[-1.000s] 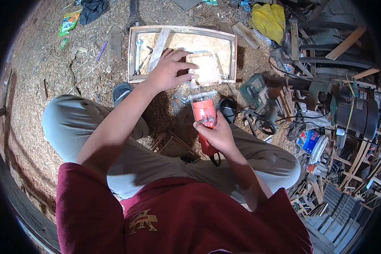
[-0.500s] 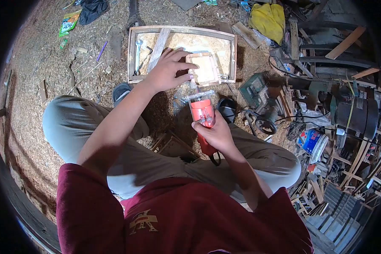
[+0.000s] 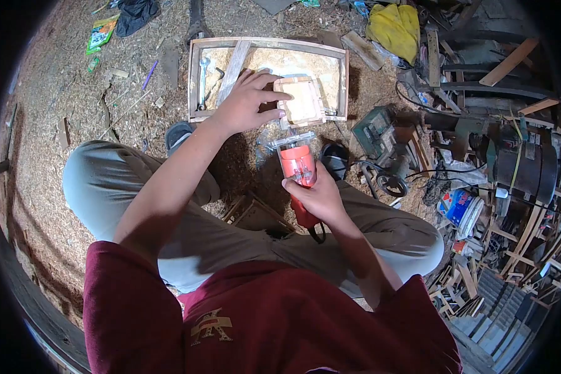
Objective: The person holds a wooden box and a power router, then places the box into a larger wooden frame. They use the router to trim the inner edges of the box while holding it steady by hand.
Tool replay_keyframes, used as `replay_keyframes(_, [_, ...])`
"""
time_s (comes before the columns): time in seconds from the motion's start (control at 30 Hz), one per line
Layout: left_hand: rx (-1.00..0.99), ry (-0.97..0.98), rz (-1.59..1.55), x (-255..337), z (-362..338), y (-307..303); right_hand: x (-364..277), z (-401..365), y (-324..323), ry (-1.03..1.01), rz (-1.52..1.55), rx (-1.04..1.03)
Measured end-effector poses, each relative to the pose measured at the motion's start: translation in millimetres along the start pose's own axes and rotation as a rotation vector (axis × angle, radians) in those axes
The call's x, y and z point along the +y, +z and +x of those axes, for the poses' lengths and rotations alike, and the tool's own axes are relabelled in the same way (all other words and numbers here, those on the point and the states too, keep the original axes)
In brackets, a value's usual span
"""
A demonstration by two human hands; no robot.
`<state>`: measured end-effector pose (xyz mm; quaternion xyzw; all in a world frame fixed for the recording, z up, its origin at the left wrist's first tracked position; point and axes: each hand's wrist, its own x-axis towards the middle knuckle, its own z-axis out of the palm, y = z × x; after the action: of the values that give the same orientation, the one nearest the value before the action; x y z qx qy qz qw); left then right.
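My left hand [image 3: 250, 105] grips a small square wooden frame [image 3: 302, 101] by its left side, thumb at the lower corner and a finger reaching over the top. Light falls brightly on the frame, which overlaps the lower right part of a larger wooden tray [image 3: 268, 43]. Wrapped around the body of a red trim router [image 3: 298, 163] is my right hand [image 3: 318, 194]. The router's flat base plate points away from me, close below the frame's near edge. Its cord loops out behind my right hand.
Inside the tray lie a wrench [image 3: 203, 81], a wooden strip [image 3: 234, 70] and sawdust. A dark green tool case [image 3: 373, 134] stands to the right, near black cables. Further right are a plastic tub [image 3: 460, 210] and scattered wood offcuts. A yellow cloth [image 3: 394, 31] lies beyond.
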<state>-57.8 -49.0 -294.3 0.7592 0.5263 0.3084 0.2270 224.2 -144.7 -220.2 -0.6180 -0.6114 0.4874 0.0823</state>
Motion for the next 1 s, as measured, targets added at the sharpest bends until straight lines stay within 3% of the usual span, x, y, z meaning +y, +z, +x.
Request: replay_keyframes(1.0, [-0.002, 0.01, 0.002, -1.9, 0.2, 1.3, -5.5, 0.5, -3.9, 0.024, -0.039, -0.005])
